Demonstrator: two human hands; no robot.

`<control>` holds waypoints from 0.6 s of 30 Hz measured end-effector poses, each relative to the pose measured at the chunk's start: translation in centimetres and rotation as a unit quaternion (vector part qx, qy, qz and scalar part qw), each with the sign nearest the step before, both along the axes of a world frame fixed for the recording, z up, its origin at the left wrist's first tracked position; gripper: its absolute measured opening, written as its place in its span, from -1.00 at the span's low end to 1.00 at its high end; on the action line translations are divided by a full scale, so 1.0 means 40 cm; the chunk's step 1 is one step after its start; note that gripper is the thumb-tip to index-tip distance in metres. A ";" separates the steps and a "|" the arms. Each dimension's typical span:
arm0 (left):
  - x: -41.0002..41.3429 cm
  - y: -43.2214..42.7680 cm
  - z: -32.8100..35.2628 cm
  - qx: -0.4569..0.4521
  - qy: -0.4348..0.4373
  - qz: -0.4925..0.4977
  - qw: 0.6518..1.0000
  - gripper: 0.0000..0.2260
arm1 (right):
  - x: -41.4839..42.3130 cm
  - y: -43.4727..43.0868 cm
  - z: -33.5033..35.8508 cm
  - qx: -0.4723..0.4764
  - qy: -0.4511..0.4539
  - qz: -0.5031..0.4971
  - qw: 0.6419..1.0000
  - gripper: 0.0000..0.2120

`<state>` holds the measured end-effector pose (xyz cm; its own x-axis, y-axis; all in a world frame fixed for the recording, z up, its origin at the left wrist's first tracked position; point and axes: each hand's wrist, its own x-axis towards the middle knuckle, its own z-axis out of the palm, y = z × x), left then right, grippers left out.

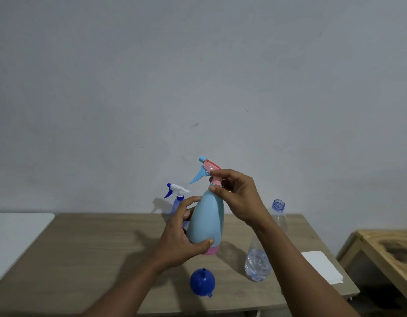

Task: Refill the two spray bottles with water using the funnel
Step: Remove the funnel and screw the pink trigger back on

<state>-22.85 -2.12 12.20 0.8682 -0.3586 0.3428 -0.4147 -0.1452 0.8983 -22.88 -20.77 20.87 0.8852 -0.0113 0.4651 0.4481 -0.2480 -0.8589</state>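
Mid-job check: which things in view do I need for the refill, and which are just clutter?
Needed: pale blue spray bottle; small blue-and-white spray bottle; blue funnel; open water bottle.
Lying about: white folded napkin; wooden side table.

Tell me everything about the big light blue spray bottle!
The light blue spray bottle looks like smooth, opaque plastic, wide low down and narrowing to the neck, with a pink base. Its pink spray head is still on, with a light blue trigger and nozzle tip pointing left. It is nearly upright over the wooden table. The left hand grips its lower body; the right hand pinches the pink collar at the neck.
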 end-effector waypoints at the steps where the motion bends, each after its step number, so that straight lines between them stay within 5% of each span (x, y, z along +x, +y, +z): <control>1: 0.002 0.000 -0.001 0.002 0.000 0.001 1.000 -0.13 | 0.004 0.007 -0.003 -0.016 -0.009 -0.021 1.000 -0.75; 4: 0.003 0.002 -0.001 -0.001 -0.001 -0.002 1.000 -0.13 | 0.005 0.005 -0.004 -0.061 -0.005 -0.024 0.998 -0.78; 8: 0.003 0.007 0.004 -0.008 -0.002 0.001 1.000 -0.15 | -0.002 -0.017 0.013 0.011 0.043 0.059 0.997 -0.69; 14: 0.003 0.008 -0.002 -0.002 -0.008 0.003 1.000 -0.16 | 0.010 0.010 0.000 -0.052 0.001 -0.023 0.998 -0.72; 18: 0.007 0.011 -0.002 0.000 -0.008 0.010 1.000 -0.14 | 0.009 -0.005 0.007 -0.053 0.035 0.027 0.998 -0.69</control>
